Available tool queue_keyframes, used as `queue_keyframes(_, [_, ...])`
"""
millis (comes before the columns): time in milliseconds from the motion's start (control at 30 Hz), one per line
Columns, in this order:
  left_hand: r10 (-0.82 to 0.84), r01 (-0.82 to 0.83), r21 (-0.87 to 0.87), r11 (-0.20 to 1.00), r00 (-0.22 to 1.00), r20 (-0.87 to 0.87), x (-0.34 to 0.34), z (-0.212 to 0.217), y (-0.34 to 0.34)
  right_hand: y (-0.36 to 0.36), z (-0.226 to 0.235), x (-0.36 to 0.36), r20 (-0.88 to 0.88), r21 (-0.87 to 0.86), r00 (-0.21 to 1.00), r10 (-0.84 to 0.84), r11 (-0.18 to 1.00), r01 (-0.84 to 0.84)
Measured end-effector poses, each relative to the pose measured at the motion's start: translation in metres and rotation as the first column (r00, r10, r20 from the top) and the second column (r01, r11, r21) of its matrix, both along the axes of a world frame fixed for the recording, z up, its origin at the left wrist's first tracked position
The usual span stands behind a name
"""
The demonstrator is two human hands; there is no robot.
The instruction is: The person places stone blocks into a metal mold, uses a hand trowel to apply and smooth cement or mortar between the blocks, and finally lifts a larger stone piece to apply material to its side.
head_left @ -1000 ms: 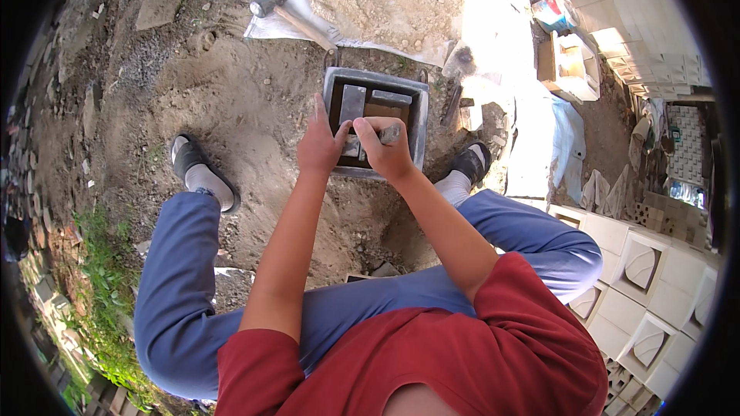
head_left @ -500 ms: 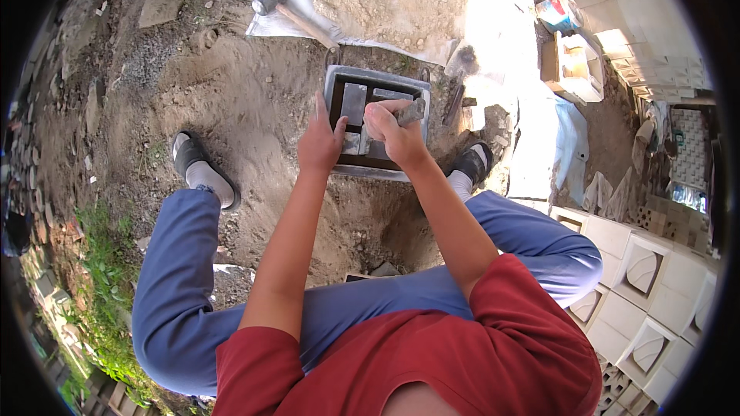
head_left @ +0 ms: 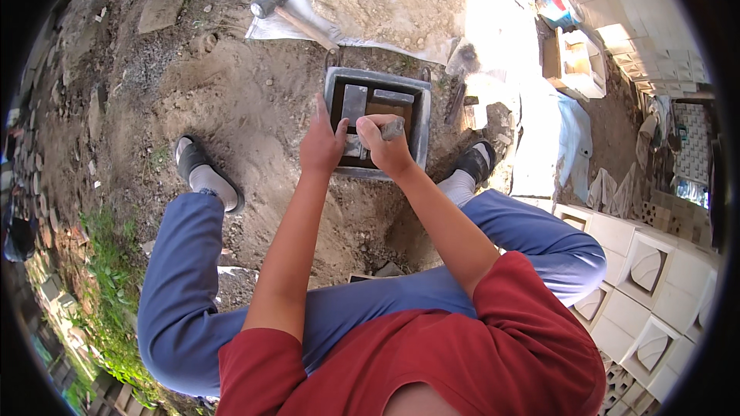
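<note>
A grey rectangular mould (head_left: 422,119) with raised walls lies on the dirt between my feet. Flat grey plates (head_left: 354,102) sit inside it, with brown gaps around them. My left hand (head_left: 320,145) straddles the mould's left wall, thumb to the inside and one finger stretched along the rim; its other fingers are hidden. Over the lower middle of the mould, my right hand (head_left: 388,150) is closed around a thick, dusty grey bar (head_left: 393,129). One end of the bar sticks out of the fist, and its other end is hidden.
Beyond the mould, a mallet (head_left: 270,2) lies at the edge of a white sheet (head_left: 271,28) heaped with sandy soil (head_left: 385,0). Pale patterned blocks (head_left: 646,266) are stacked on the right. A box (head_left: 574,65) and a bucket (head_left: 556,9) stand at the far right.
My right hand has moved left and slightly nearer to me with the bar, uncovering more of the mould's right side. My left hand has stayed on the left wall.
</note>
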State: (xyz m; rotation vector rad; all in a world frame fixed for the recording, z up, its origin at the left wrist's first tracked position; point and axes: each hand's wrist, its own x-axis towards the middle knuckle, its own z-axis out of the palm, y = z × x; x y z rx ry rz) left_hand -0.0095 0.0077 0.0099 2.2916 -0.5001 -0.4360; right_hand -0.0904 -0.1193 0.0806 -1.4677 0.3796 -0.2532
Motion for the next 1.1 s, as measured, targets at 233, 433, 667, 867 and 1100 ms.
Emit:
queue_keyframes(233, [0.008, -0.009, 0.005, 1.000, 0.997, 0.075, 0.000, -0.006, 0.003, -0.002, 0.056, 0.028, -0.011, -0.170, 0.997, 0.075, 0.983, -0.076])
queue_keyframes(433, [0.008, -0.010, 0.020, 1.000, 0.996, 0.085, -0.003, -0.003, -0.002, -0.008, 0.020, 0.002, -0.075, -0.188, 0.986, 0.148, 0.969, -0.160])
queue_keyframes(667, [0.020, -0.023, 0.050, 0.998, 0.998, 0.062, 0.000, 0.001, 0.001, -0.006, 0.030, 0.011, -0.047, -0.098, 0.995, 0.083, 0.991, -0.087])
queue_keyframes(867, [0.009, -0.010, 0.033, 0.999, 0.999, 0.046, -0.001, 0.002, -0.006, -0.016, -0.007, -0.002, 0.048, -0.121, 0.995, 0.083, 0.990, -0.076])
queue_keyframes(1100, [0.032, -0.032, 0.002, 0.999, 0.992, 0.118, -0.001, 0.002, 0.000, -0.019, 0.024, 0.020, 0.119, 0.147, 0.993, -0.026, 0.989, 0.009])
